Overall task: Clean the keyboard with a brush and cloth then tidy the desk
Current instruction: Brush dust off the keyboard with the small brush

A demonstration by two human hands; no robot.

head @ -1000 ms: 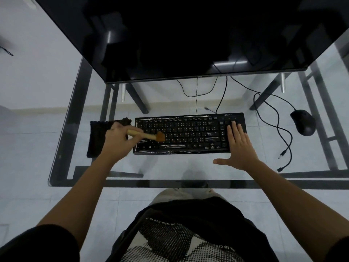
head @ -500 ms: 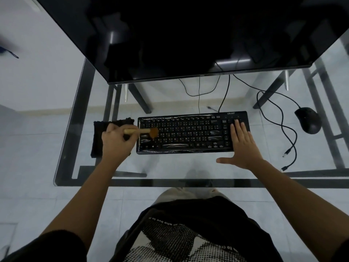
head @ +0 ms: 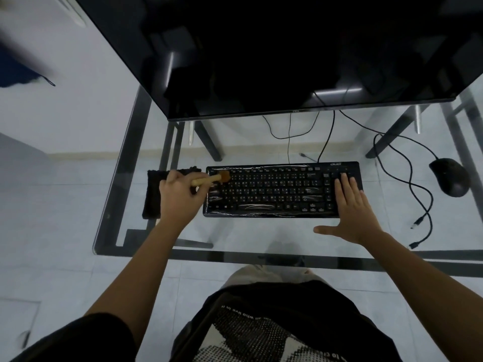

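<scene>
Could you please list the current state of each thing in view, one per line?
Brush: held in left hand, bristles at the keyboard's upper-left corner.
Keyboard: flat on the glass desk, pinned by right hand.
Cloth: lying left of keyboard, unused.
Mouse: lying idle at right.
Monitor: dark, off.
Loose cable: unplugged.
</scene>
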